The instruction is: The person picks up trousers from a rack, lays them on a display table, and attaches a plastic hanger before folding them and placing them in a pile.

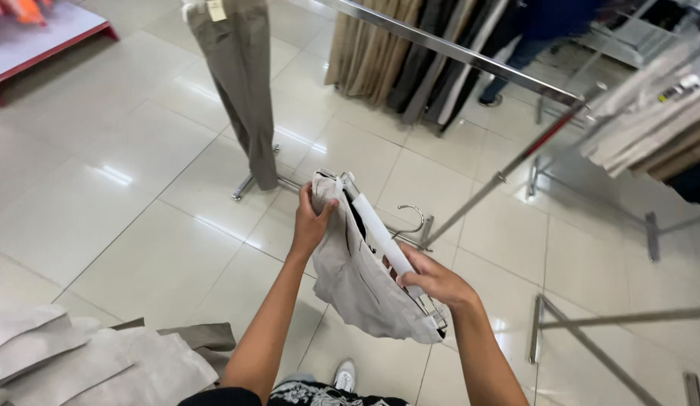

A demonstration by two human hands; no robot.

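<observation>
Right grip (432, 280): closed on near end of white clip hanger (384, 239). Left grip (312, 222): pinching far waistband corner of beige trousers (357, 282). Long axis diagonal, far-left to near-right, between both; trousers hanging below, above tiled floor (139, 225).

two hands (312, 218) (432, 280), one beige garment (365, 286) on one clip hanger (387, 244), one hanging olive trousers (241, 75), one shoe (344, 374)

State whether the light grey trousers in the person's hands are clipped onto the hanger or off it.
On it: the trousers hang from the clip hanger, held by both hands.
</observation>
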